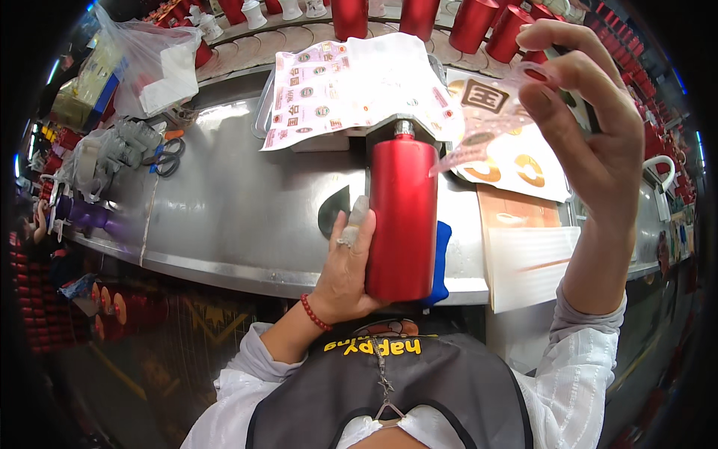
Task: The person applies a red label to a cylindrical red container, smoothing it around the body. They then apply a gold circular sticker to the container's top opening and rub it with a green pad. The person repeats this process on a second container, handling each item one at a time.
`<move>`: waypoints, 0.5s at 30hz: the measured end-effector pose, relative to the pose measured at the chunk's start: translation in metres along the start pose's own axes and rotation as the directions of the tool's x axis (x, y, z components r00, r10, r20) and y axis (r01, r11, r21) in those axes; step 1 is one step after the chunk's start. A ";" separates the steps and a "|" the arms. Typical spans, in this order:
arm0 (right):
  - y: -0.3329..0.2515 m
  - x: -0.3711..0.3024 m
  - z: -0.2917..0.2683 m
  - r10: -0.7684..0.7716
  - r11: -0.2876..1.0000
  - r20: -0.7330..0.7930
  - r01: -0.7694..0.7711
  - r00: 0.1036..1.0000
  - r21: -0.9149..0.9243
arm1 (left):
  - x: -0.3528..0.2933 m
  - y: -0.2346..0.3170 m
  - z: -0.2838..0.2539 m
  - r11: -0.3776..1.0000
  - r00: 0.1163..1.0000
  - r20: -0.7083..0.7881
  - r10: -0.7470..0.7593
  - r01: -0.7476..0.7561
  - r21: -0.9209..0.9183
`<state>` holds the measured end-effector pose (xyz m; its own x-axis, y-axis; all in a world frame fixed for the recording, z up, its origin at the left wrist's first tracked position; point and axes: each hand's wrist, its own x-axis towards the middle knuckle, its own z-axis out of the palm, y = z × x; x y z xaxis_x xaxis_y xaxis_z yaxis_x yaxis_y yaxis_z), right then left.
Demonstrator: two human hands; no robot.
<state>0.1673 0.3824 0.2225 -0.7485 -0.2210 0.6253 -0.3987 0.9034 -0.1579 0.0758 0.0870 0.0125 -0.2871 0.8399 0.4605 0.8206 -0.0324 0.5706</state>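
A glossy red bottle [404, 217] with a short metal neck is in front of me, its neck end at a dark holder [380, 129]. My left hand [345, 262] grips the bottle along its left side and base, with whitish covers on its fingertips. Raised at the right, my right hand [591, 112] pinches the top of a see-through printed sticker film [486, 120] between thumb and fingers. The film hangs down to the left, its lower tip close to the bottle's right side; I cannot tell if they touch.
Sheets of printed stickers [321, 93] lie behind the bottle on the metal table [224, 202]. Scissors [166, 157] and plastic bags [146, 67] are at the left. A blue cloth [441, 262] and white foam sheets [527, 262] lie right. Red bottles [473, 26] line the far conveyor.
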 end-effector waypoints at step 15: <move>-0.014 -0.058 0.139 0.420 0.862 -0.066 -0.374 0.905 0.343 | -0.002 -0.005 0.002 0.873 0.991 -0.017 -0.134 0.110 -0.476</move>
<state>0.1426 0.3312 0.0818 -0.8100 0.2032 0.5501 -0.2449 0.7352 -0.6321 0.0733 0.0869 0.0078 -0.4029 0.8274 0.3913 0.4496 -0.1935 0.8720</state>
